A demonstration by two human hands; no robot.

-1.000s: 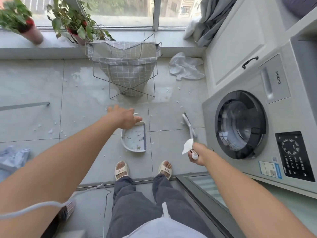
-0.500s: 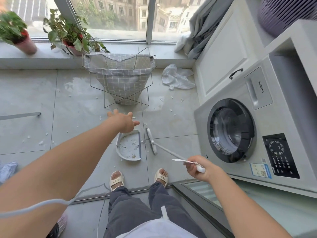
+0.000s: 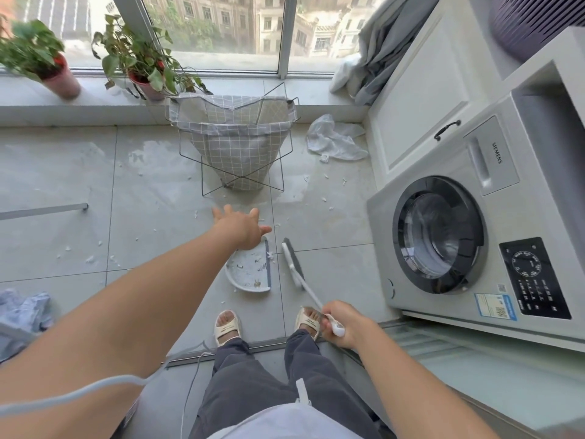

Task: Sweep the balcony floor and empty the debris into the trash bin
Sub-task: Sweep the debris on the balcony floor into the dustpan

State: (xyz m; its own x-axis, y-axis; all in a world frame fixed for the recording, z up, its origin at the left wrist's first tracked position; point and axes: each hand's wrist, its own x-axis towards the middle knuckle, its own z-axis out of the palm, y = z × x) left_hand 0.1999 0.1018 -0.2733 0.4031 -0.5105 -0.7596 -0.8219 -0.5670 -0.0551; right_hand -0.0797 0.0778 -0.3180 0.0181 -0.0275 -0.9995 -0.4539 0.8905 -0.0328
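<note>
The broom head has swung in beside the dustpan; left hand opened wider.

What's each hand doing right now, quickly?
Left hand: open, fingers spread above the dustpan, holding nothing.
Right hand: closed around the broom handle.

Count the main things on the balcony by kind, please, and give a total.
Potted plants: 2
Dustpan: 1
Broom: 1
Laundry basket: 1
Washing machine: 1
Total: 6
</note>
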